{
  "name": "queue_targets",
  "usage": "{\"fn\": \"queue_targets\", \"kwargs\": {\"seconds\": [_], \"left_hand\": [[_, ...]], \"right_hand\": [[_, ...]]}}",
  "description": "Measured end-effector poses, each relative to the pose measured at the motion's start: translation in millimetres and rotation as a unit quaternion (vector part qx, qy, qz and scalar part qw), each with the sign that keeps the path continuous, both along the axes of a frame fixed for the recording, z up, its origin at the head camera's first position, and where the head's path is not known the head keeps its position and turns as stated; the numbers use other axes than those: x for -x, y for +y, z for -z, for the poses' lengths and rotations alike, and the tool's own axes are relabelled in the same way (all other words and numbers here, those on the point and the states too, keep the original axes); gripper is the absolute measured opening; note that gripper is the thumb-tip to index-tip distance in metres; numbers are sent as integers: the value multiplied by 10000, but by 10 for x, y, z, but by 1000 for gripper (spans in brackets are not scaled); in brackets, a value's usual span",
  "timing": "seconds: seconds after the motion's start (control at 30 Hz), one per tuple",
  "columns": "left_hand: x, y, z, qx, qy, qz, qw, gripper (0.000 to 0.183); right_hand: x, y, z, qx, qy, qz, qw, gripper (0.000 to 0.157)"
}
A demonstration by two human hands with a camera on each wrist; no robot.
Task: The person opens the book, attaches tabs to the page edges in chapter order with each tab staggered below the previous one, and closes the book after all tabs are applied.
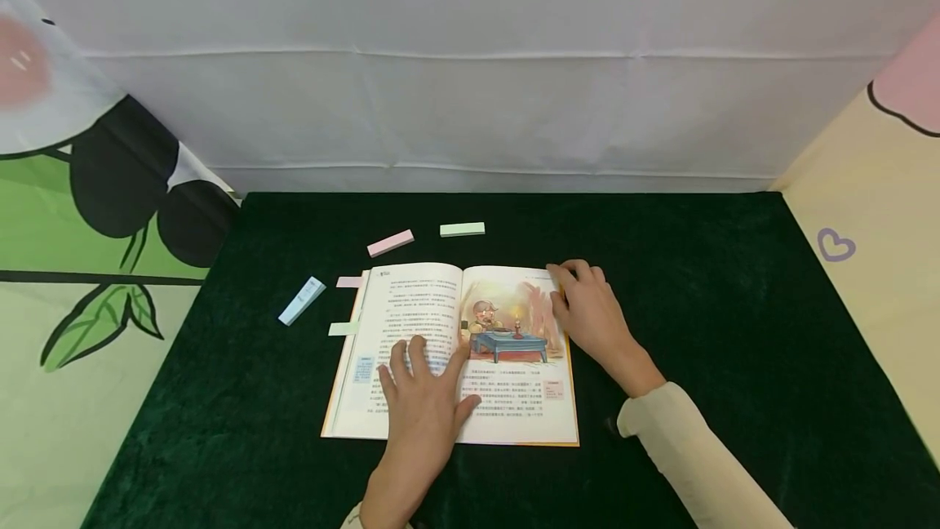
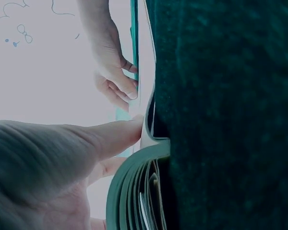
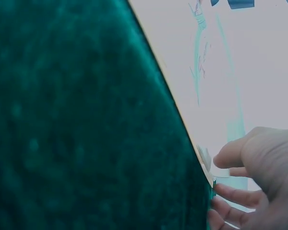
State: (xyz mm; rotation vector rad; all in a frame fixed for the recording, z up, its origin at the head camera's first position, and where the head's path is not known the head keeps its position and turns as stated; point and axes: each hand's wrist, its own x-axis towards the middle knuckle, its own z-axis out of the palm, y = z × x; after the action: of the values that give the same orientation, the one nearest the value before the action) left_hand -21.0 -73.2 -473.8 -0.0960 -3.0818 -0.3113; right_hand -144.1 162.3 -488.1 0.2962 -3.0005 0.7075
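An open book (image 1: 507,423) lies on the dark green cloth, text on its left page and a picture of a figure at a blue table on its right page. My left hand (image 1: 422,411) rests across the lower middle of the book with spread fingers, its thumb on the right page. At the upper right corner, my right hand (image 1: 591,308) pinches the page (image 3: 206,120) between thumb and fingers. In the left wrist view, the thick curved stack of pages (image 2: 134,187) shows beside the left thumb.
Pink (image 1: 348,282) and green (image 1: 342,329) tabs stick out from the book's left edge. Beyond the book lie a pink sticky-note strip (image 1: 391,243) and a pale green one (image 1: 463,229); a blue one (image 1: 302,300) lies to the left. A white curtain (image 1: 499,113) hangs behind the table.
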Motion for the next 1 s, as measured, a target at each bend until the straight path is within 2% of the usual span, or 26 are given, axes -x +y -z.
{"fn": "queue_targets", "kwargs": {"seconds": [0.1,0.17,0.23,0.33,0.47,0.7,0.83,0.87,0.93,1.0], "left_hand": [[6,15,1,-7,-16,17,10000,74],[7,20,-1,0,-17,25,10000,73],[8,22,-2,8,-16,38,10000,73],[6,16,-3,28,21,68,10000,73],[6,4,-4,-4,42,84,10000,73],[8,-9,2,-74,32,78,9999,72],[14,-3,-7,-55,-7,43,10000,72],[16,-1,-10,-49,-31,34,10000,72],[19,-1,-14,-46,-55,30,10000,72],[22,-3,-18,-70,-49,40,10000,71]], "right_hand": [[-12,16,-13,359,60,89,9993,36],[-31,28,-40,847,-31,164,9963,33],[-57,45,-72,1476,-274,249,9884,32],[-125,79,-117,2264,-854,387,9695,35],[-280,127,-141,2895,-1554,300,9440,39],[-665,135,-187,3672,-2461,-594,8951,56],[-808,92,-187,3924,-2723,-1089,8718,60],[-836,75,-182,3951,-2742,-1128,8695,59],[-885,35,-165,3915,-2667,-1268,8715,55],[-938,-9,-155,3762,-2553,-1348,8804,50]]}}
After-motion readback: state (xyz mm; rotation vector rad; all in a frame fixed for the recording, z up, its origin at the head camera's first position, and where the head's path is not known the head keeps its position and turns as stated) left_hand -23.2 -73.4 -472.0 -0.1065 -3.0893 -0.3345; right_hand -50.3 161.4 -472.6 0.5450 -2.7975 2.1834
